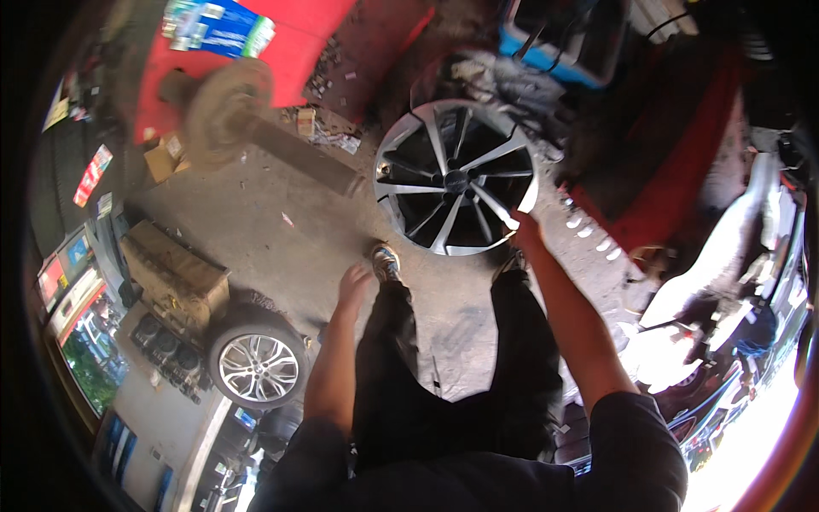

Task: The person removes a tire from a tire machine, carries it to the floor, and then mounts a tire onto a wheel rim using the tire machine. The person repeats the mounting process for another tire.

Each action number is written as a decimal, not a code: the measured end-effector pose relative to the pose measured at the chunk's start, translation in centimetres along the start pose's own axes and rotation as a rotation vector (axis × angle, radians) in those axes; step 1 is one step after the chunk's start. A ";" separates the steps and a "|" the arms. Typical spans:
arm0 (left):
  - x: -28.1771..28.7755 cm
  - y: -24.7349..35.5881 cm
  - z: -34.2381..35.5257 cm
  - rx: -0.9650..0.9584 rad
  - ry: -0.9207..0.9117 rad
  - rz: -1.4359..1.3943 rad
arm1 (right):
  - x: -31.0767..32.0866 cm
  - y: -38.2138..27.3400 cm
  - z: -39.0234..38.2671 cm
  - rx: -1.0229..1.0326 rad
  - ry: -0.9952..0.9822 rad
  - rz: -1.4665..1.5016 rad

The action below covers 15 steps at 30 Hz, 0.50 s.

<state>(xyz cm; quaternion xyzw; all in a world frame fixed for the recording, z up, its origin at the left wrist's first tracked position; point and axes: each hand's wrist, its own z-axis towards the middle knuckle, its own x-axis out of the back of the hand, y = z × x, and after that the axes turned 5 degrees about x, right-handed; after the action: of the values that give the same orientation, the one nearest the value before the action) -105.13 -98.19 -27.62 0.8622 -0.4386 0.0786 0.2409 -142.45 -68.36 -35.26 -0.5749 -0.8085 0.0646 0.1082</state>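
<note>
A bare alloy wheel rim (456, 179) with silver and black spokes is in front of my feet, face up, with no tyre on it. My right hand (526, 232) is closed on its near right edge, beside the end of a spoke. A bright glare covers the fingertips there. My left hand (354, 286) is held low in front of my left leg, away from the rim. It is blurred, but its fingers look loosely stretched out and it holds nothing.
A red machine (299, 43) with a thick shaft and round flange (223, 115) juts in from the upper left. A tyred wheel (258, 367) and a cardboard box (175, 273) are at my left. A blue bin (546, 55) is at the far side, and a red panel (682, 162) at the right.
</note>
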 end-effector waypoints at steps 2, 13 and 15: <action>5.7 2.9 -7.2 -0.187 0.131 0.263 | 4.2 1.3 -9.3 0.052 -0.162 -0.262; 8.9 32.9 -20.1 -0.691 -0.651 0.698 | 5.8 1.1 -65.6 0.383 0.411 0.266; 11.2 40.1 -25.0 -0.704 -0.834 0.479 | 2.1 -0.4 -74.3 0.582 0.372 0.366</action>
<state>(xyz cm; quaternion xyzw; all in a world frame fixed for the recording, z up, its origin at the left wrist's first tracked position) -128.33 -114.15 12.00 0.5655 -0.6781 -0.3649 0.2954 -124.97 -67.98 36.96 -0.6568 -0.6070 0.2039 0.3983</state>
